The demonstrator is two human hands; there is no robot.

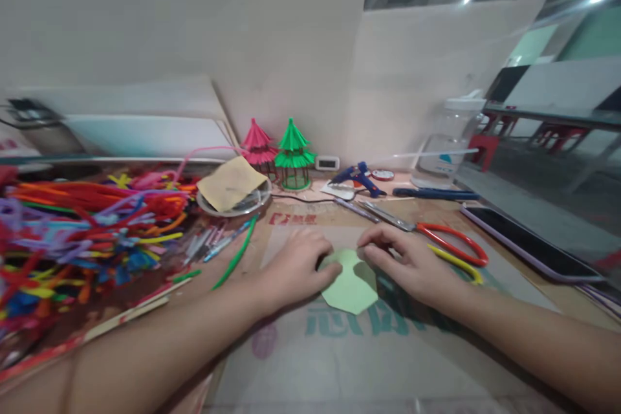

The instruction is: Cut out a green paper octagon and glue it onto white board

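Note:
A light green paper piece [352,291] with several straight edges lies on the cardboard in front of me. My left hand [305,262] grips its left side, the thumb resting on top and the fingers curled at the edge. At the paper's upper right edge is my right hand [405,259], its thumb and fingers curled into a pinch. What lies between those fingertips, if anything, is too small to tell. Just behind the right hand are scissors [453,239] with red and yellow handles.
Colourful pipe cleaners [97,226] pile up at left, near a bowl [233,210] under yellowish paper [231,184]. Pink [257,145] and green [294,149] pavilion models stand behind. A blue glue gun [356,178], a bottle [441,142] and a phone [524,239] lie or stand right.

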